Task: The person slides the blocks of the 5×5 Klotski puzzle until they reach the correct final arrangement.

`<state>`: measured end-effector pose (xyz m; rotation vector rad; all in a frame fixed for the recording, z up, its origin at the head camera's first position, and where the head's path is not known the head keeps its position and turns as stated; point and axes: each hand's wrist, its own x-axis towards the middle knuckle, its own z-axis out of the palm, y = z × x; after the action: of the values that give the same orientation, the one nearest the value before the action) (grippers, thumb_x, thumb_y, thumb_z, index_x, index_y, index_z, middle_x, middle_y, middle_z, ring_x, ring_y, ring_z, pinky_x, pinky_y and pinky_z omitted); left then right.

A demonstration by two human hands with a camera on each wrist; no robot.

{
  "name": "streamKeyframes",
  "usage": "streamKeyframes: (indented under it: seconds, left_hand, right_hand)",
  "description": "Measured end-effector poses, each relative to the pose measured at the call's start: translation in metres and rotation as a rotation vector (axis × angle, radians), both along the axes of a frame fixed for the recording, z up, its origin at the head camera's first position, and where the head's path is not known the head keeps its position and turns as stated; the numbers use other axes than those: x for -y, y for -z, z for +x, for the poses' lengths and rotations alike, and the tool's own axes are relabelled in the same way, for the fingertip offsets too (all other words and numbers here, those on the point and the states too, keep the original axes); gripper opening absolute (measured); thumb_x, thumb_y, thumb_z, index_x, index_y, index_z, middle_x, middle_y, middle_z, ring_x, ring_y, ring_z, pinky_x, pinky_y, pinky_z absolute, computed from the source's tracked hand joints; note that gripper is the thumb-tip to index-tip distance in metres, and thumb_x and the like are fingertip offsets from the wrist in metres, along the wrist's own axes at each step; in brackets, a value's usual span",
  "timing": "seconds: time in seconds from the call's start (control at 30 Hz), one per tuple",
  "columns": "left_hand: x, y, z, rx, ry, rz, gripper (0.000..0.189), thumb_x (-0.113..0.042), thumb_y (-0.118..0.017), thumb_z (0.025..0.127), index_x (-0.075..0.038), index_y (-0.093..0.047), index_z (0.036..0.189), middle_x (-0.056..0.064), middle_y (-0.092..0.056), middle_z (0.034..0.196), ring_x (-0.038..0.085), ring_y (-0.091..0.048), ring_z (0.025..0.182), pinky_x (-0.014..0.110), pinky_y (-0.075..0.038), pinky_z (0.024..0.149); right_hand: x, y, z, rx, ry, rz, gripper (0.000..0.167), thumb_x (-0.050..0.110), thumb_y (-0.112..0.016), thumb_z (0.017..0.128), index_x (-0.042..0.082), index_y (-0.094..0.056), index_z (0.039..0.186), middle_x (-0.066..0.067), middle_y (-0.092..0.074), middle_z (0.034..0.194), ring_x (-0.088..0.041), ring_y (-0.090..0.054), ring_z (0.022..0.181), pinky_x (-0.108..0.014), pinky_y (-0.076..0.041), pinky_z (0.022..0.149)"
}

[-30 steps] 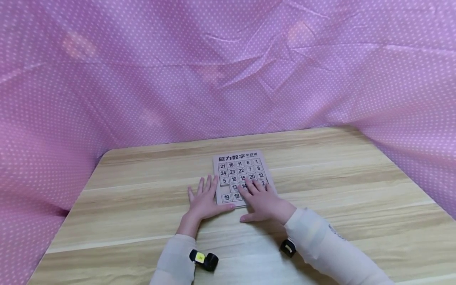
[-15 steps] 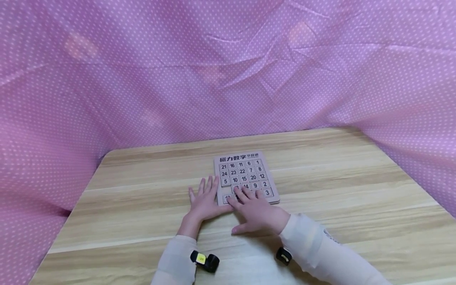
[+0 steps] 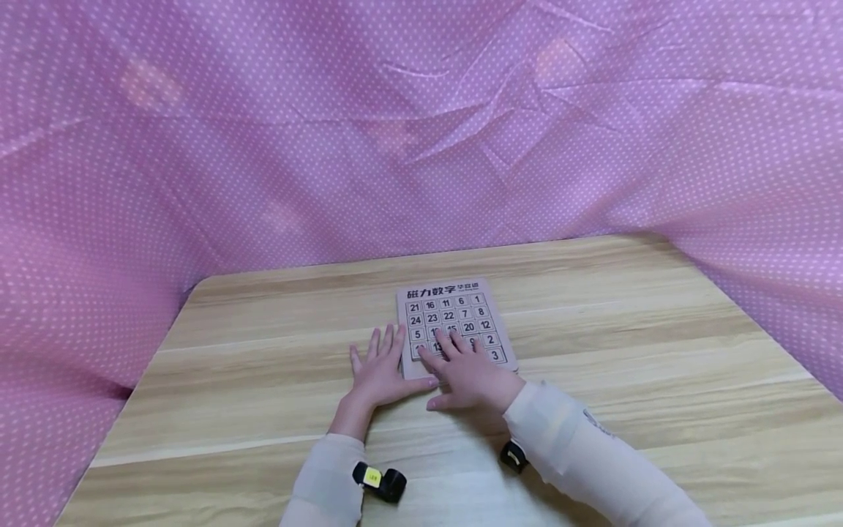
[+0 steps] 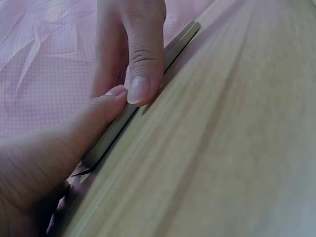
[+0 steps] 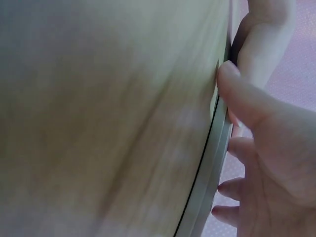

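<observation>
A number sliding puzzle (image 3: 497, 300), a pale board with black-numbered square tiles, lies flat on the table. My left hand (image 3: 382, 379) is spread against its left side, the thumb across the near left corner. My right hand (image 3: 470, 377) lies over the lower tiles with fingers extended, its index fingertip on the leftmost tile of the fourth row. Several lower tiles are hidden beneath it. The left wrist view shows the left thumb (image 4: 106, 106) on the board's near edge, right beside the right thumb (image 4: 140, 74).
The wood-grain table (image 3: 263, 315) extends around the board on all sides. Pink dotted cloth (image 3: 329, 146) hangs behind it and at both sides. A small black camera (image 3: 382, 481) sits on the left wrist, another black camera (image 3: 513, 456) on the right.
My right hand has moved left and down the board, then slightly back up. The bottom-left tile, 19, has slid up into the gap in the fourth row. My left hand stays put.
</observation>
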<state>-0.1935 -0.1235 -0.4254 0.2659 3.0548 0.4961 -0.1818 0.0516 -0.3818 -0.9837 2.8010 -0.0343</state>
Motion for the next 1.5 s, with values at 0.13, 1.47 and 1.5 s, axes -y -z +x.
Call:
streamKeyframes:
  seconds: [0.13, 1.47, 1.5]
  left_hand:
    - [-0.001, 0.001, 0.001, 0.005, -0.003, -0.004, 0.117, -0.086, -0.037, 0.051, -0.016, -0.008, 0.14, 0.008, -0.006, 0.143, 0.029, 0.003, 0.128, 0.056, 0.012, 0.093]
    - [-0.001, -0.002, 0.0, 0.0, 0.0, 0.008, 0.117, -0.083, -0.044, 0.051, -0.017, -0.007, 0.14, 0.008, -0.006, 0.142, 0.028, 0.002, 0.128, 0.055, 0.012, 0.093]
    - [-0.001, -0.002, 0.0, 0.0, -0.001, 0.006, 0.117, -0.083, -0.044, 0.051, -0.017, -0.007, 0.14, 0.008, -0.005, 0.142, 0.028, 0.002, 0.128, 0.055, 0.012, 0.093]
  right_hand:
    - [-0.004, 0.0, 0.0, 0.015, -0.011, -0.02, 0.084, 0.064, -0.047, 0.072, 0.02, -0.02, 0.138, -0.017, -0.008, 0.141, -0.038, -0.009, 0.125, -0.06, -0.01, 0.093]
    - [-0.072, 0.0, 0.023, 0.022, 0.043, -0.084, 0.095, 0.064, -0.054, 0.068, 0.004, -0.023, 0.136, -0.021, -0.014, 0.139, -0.041, -0.011, 0.124, -0.061, -0.02, 0.09]
    - [-0.07, 0.0, 0.023, 0.023, 0.042, -0.082, 0.095, 0.063, -0.054, 0.068, 0.004, -0.023, 0.136, -0.021, -0.014, 0.139, -0.041, -0.011, 0.124, -0.061, -0.02, 0.09]
